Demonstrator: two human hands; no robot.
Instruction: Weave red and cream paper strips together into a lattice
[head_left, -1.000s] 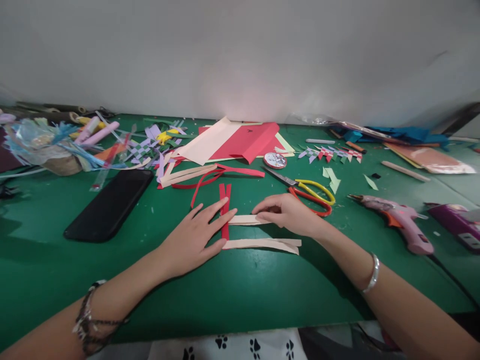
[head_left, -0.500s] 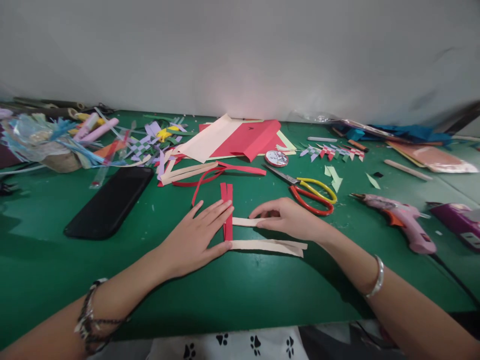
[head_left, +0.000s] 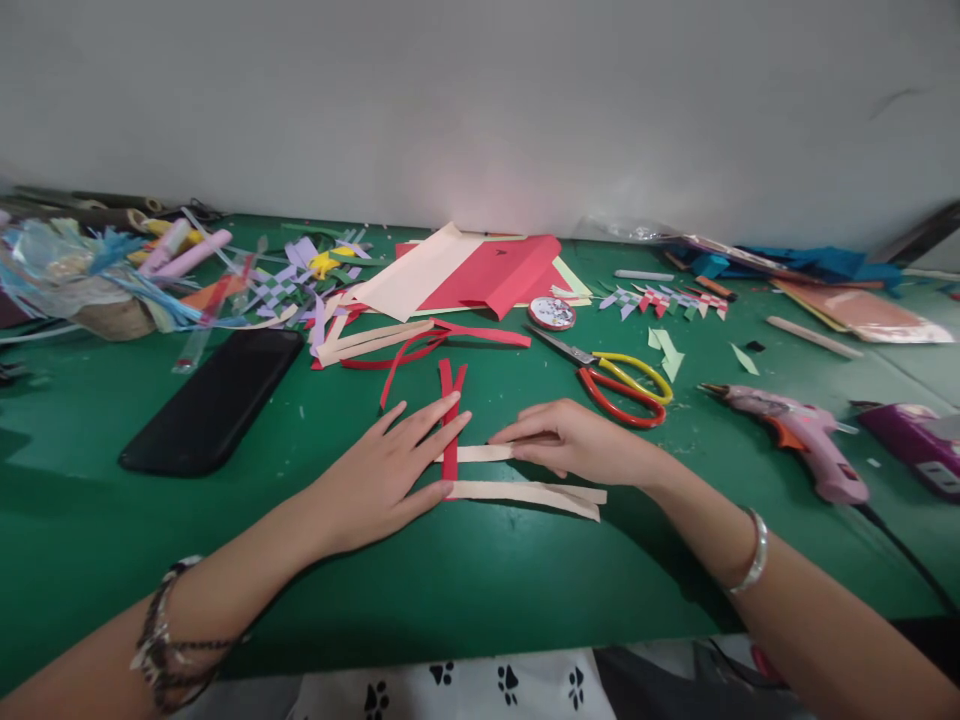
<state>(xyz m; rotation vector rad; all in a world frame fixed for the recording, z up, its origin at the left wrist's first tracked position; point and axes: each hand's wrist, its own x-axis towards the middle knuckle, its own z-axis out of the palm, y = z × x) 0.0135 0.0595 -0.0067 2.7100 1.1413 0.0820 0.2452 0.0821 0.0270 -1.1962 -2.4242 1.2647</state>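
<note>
My left hand [head_left: 390, 465] lies spread on the table, its fingertips resting on red paper strips [head_left: 450, 462] that stand upright in view and fork at the far end. My right hand [head_left: 574, 440] pinches a cream paper strip [head_left: 480, 454] that crosses the red ones. Nearer to me, a second cream strip [head_left: 517, 490] runs right from my left thumb and splits into two loose tails. The left ends of the cream strips are mostly hidden by my left hand.
Scissors [head_left: 626, 390] lie beyond my right hand, a pink glue gun [head_left: 806, 430] further right. A black phone [head_left: 214, 400] is at left. Behind are red paper sheets [head_left: 491, 275], loose strips [head_left: 375, 345], a round tin [head_left: 553, 313] and a woven paper chain [head_left: 667, 302].
The red strips' far ends have spread apart slightly. The pinched cream strip now shows left of the red ones too. Both hands stay nearly in place.
</note>
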